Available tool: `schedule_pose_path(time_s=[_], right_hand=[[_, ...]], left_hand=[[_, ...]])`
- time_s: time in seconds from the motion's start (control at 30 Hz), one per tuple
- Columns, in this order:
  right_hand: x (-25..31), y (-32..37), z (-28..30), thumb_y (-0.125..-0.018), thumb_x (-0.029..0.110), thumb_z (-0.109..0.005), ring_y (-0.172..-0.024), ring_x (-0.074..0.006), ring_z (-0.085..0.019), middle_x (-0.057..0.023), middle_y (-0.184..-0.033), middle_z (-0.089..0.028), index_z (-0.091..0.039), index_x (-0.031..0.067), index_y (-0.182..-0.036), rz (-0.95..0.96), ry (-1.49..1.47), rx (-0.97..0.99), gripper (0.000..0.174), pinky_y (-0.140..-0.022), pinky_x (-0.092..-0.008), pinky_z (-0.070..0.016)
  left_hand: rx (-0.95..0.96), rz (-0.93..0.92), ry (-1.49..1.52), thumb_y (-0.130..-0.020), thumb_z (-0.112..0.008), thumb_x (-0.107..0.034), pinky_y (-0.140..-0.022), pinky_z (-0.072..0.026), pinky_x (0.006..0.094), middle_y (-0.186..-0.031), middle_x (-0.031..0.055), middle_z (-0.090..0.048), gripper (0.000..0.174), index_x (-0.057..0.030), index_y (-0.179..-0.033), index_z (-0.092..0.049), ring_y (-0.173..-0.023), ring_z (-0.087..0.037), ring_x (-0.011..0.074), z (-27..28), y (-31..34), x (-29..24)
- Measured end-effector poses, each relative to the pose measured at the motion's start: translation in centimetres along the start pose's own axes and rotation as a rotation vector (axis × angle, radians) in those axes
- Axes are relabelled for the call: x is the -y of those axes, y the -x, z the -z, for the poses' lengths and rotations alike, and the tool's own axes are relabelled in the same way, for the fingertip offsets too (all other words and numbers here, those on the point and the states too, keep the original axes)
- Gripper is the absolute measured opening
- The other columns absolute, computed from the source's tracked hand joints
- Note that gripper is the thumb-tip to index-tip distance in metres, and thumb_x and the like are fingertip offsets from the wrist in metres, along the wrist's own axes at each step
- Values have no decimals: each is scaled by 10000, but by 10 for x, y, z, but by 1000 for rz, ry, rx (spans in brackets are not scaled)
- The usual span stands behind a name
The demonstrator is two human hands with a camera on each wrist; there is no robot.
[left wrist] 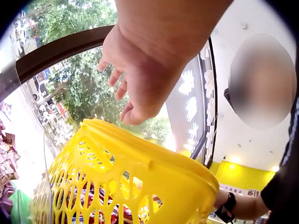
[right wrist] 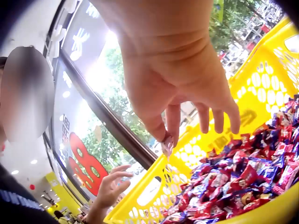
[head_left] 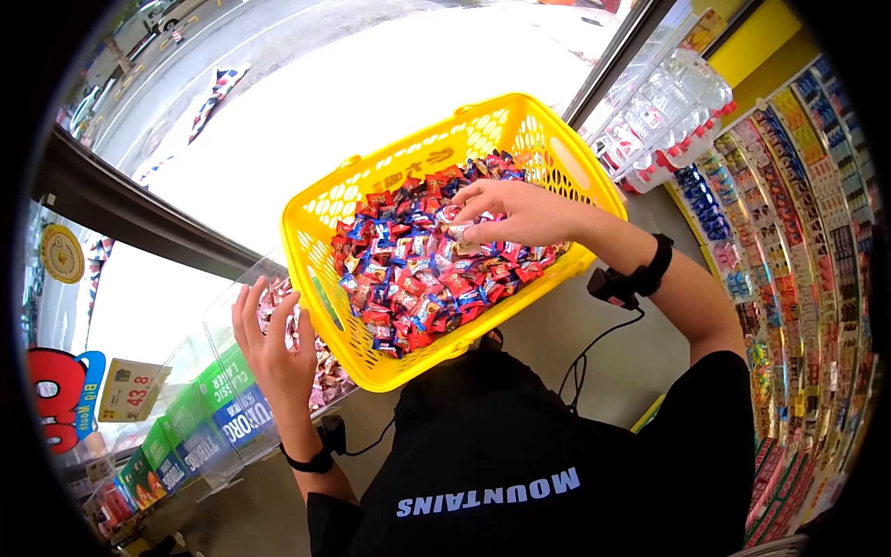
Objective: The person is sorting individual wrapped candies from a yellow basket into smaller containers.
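Note:
A yellow basket holds a heap of small wrapped candies, mostly red and blue. Over the heap, my right hand pinches a pale pink wrapped candy between thumb and index finger; the other fingers of the right hand hang apart in the right wrist view. Just outside the basket's left end is my left hand, fingers spread and holding nothing. In the left wrist view the left hand hovers above the basket rim; whether it touches the basket is unclear.
A clear bin of pink wrapped candies stands beside the basket, under my left hand. Green and blue boxes line the left side by the window. At right are bottled water packs and shelves of packaged goods.

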State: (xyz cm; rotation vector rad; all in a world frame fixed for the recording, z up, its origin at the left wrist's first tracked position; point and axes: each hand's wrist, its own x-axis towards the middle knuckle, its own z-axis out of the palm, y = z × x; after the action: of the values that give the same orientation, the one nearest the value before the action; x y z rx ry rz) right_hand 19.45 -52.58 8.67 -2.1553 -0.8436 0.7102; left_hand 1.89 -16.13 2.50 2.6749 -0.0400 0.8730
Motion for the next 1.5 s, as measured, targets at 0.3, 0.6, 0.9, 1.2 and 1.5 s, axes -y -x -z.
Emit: schedule_pose_path(time_s=[0.3,0.6,0.9,1.2,1.5], right_hand=[[35,28,-92,-900,221,-858,-1398,-398,-545,-187,-1492,-576,-802,205,-1164,596,239,-543,271,-1158,-532,-455],[31,28,-122,-833,170,-879,-1400,-414,-549,-172,-1500,-577,-802,226,-1157,649,154,-629,337,-1151,-528,-460],[42,18,-135,-839,260,-864,-1331,-361,-591,-142,-1415,-628,-796,181,-1106,645,290,-695,287,-1111,-539,-478],[45,4,-147,-839,208,-840,-1321,-315,-602,-80,-1398,-652,-723,109,-976,642,299,-652,206,-1095,-498,-473],[46,0,-152,-845,180,-867,-1300,-334,-617,-91,-1381,-653,-723,112,-1020,655,189,-693,236,-1091,-504,-500]], left_hand=[[291,-284,247,-771,-931,-261,-1267,-305,647,-1532,109,-573,434,-187,-1179,-802,-1492,-463,388,-4,-28,-69],[355,-278,368,-739,-879,-101,-1285,-299,624,-1496,67,-607,481,-228,-1200,-829,-1498,-460,370,-11,-17,-85],[319,-314,217,-805,-859,-89,-1289,-271,646,-1485,93,-604,284,-121,-1071,-762,-1501,-451,405,-6,-1,-74],[373,-240,257,-824,-875,-160,-1279,-269,656,-1510,75,-585,312,-162,-1121,-779,-1511,-433,373,-1,11,-64],[331,-175,344,-792,-892,-126,-1285,-271,633,-1500,75,-616,318,-191,-1098,-833,-1504,-439,391,2,11,-51]])
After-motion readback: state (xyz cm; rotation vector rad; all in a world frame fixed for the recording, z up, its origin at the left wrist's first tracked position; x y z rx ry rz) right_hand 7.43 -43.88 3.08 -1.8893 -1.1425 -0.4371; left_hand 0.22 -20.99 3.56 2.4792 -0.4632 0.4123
